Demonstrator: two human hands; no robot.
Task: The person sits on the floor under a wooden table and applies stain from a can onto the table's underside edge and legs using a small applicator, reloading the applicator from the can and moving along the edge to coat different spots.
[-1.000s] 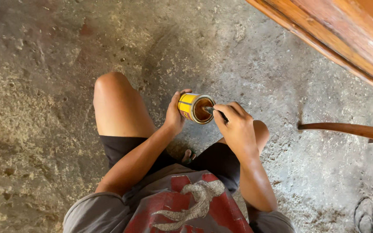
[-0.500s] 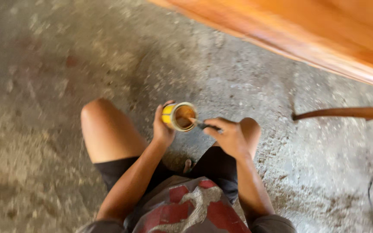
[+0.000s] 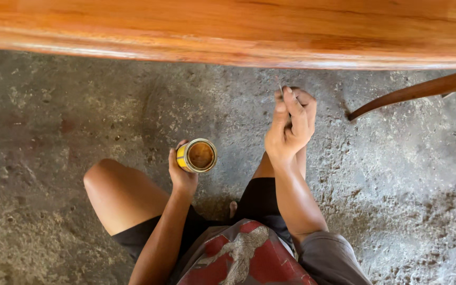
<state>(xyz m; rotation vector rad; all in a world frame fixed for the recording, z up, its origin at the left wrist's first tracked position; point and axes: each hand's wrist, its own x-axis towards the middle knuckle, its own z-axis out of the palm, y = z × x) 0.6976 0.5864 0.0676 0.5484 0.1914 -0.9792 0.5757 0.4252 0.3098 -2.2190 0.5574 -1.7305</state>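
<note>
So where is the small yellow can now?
In the head view, left of centre: the yellow can is held in the left hand, above the concrete floor.

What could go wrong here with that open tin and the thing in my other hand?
The open tin of brown liquid is held in the air by the left hand alone, so a tilt could spill it onto the concrete floor. The right hand pinches a thin tool close under the glossy wooden edge; it might smear or scratch it.

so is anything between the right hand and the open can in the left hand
Nothing visible. The right hand is raised up and to the right of the small yellow can, which the left hand holds, and only bare concrete floor shows in the gap.
</note>
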